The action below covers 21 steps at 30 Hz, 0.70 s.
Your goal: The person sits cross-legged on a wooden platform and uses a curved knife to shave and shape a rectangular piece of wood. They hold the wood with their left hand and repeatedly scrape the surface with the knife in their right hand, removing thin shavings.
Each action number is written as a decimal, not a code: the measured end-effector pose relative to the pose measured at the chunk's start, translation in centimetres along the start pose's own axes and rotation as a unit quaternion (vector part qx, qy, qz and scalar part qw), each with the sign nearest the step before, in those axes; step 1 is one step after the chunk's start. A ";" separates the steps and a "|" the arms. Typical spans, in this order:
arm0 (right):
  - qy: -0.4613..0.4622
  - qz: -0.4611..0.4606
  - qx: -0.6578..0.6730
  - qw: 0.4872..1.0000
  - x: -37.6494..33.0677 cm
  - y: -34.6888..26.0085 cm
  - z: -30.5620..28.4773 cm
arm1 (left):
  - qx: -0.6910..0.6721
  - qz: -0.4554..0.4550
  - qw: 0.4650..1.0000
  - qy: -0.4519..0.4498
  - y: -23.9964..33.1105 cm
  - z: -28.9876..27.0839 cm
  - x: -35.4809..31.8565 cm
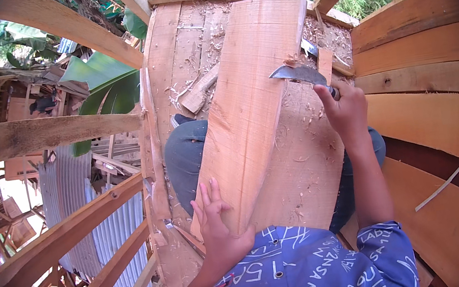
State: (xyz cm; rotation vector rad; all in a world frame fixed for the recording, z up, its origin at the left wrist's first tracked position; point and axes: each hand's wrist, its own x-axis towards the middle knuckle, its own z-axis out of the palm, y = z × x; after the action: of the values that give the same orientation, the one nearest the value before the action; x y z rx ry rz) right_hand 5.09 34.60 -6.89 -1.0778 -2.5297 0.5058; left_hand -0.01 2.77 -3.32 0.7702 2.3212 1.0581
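A long, broad wooden board [245, 88] slants over my lap, from my shirt front up to the far edge of the plank floor. On its near end lies my left hand [211, 212], fingers stretched out and apart on the wood near the left edge. My right hand [346, 108] is closed around the handle of a machete [300, 73] with a short curved blade. The blade points left across the board's right edge, with brown shavings [291, 62] beside it. I cannot tell whether the blade touches the wood.
Wood shavings litter the plank floor [300, 186]. A short wood offcut [198, 91] lies left of the board. Railing beams [71, 227] stand on the left, and a plank wall [420, 81] on the right. Corrugated metal sheets [71, 207] show below the railing.
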 end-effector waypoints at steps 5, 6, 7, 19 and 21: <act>-0.081 -0.139 0.059 0.985 -4.4 -3.4 -1.0 | -0.019 0.004 1.000 0.005 -0.5 -0.2 -0.5; -0.106 -0.200 0.074 0.971 -5.0 -4.0 -1.0 | -0.017 0.002 1.000 0.004 -0.5 -0.1 -0.5; -0.119 -0.212 0.089 0.966 -5.6 -4.4 -0.8 | -0.015 -0.001 1.000 0.003 -0.4 -0.1 -0.5; -0.136 -0.254 0.123 0.949 -6.8 -3.4 -0.7 | -0.056 -0.010 0.998 0.014 -1.0 -0.1 -0.7; -0.128 -0.234 0.125 0.955 -7.3 -3.2 -0.2 | -0.058 -0.010 0.998 0.009 -0.8 -0.3 -0.6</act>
State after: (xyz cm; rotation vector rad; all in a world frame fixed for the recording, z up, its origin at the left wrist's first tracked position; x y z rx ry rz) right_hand 7.95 27.16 -6.48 -0.3165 -2.7176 0.8392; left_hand -0.06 1.77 -3.67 0.6924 2.2549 1.1846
